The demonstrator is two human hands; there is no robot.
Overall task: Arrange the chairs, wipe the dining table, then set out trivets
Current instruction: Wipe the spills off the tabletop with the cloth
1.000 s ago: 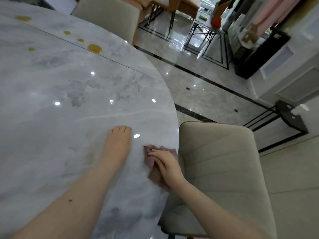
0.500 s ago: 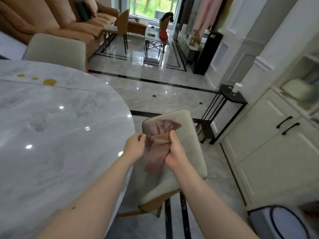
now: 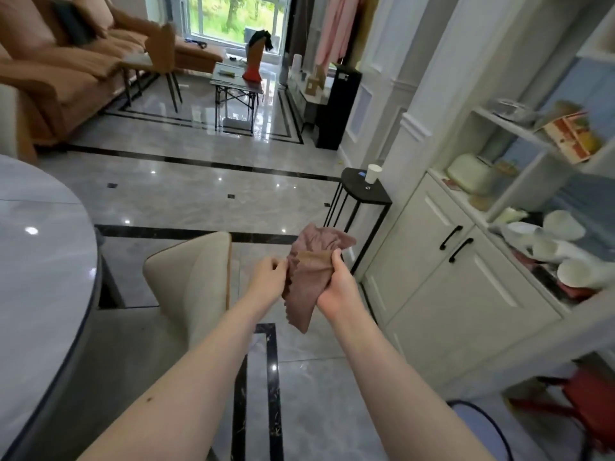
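While one second ago my right hand [image 3: 336, 289] was pressing the crumpled dusty-pink wiping cloth [image 3: 307, 281] on the near right edge of the grey marble dining table [image 3: 43, 261], now the cloth is lifted off and hangs in the air in front of me, over the floor and well apart from the table edge. My left hand [image 3: 268, 279], which lay flat on the marble then, has come over and pinches the left border of the cloth with curled fingers. The right hand is closed around the upper middle of the cloth, thumb on top. My head has also turned away from the table, toward the white cabinet with black handles [image 3: 442, 261].

I judge from this that the wiping is paused or finished on this side, and that I am refolding the cloth or carrying it away; the trivets are not set out yet, and I see none in this view.

The cloth looks soft and thin. It is bunched, with one folded band lighter in colour across the middle, a loose flap standing up above my fingers, and a pointed tail with a wavy hem hanging down. The beige upholstered chair [image 3: 193, 277] stands just beside the table's right edge.
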